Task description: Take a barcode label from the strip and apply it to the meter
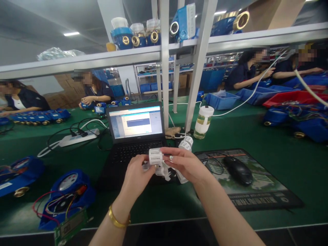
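Observation:
Between my two hands is a small roll of white barcode labels (155, 157), held above the front of an open laptop (135, 124). My left hand (137, 174) grips the roll's left side with thumb and fingers. From the right, the fingers of my right hand (183, 162) close on the same roll. A loose strip of labels (164, 171) hangs below it, partly hidden by my hands. Just behind my right hand, more white label rolls (186, 143) stand by the laptop's right edge.
A black mouse (238, 170) lies on a patterned mouse pad (256, 184). Left are a power strip (79, 137) and a blue meter with exposed wires (69, 194). A bottle (203, 122) stands behind, near metal shelf posts (197, 68). Several co-workers sit across the green table (230, 130).

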`<state>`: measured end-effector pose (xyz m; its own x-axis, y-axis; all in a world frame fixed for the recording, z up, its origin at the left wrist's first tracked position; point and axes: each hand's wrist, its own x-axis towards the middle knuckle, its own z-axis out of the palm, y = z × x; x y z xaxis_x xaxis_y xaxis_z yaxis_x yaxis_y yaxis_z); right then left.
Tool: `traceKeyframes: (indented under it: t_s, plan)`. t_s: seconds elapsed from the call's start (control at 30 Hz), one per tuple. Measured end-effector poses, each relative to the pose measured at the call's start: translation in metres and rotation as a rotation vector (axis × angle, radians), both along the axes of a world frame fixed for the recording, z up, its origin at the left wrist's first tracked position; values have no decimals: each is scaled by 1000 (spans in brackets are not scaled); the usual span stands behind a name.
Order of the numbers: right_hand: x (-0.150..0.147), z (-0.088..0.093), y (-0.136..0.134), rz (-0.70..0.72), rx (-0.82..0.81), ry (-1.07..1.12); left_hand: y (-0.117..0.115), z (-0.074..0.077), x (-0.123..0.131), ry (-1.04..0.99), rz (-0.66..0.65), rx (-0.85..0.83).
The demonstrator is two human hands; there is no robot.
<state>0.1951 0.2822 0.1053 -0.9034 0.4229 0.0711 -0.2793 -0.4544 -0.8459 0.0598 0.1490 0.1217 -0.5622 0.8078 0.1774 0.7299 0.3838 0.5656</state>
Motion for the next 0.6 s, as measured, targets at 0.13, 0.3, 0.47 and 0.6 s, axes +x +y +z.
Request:
traceKeyframes:
  t_s: [0.13, 0.3, 0.47, 0.6]
  plan:
    - [9, 20, -1, -35, -104, 88, -3, 15, 0, -150, -83, 199]
    - [11, 32, -11, -45, -99, 205, -5, 38, 11, -293, -175, 234]
    - [17, 38, -17, -73, -95, 261, -6, 45, 18, -267, -203, 207]
    - [25, 36, -12, -115, -43, 260, -7, 42, 16, -436, -237, 169]
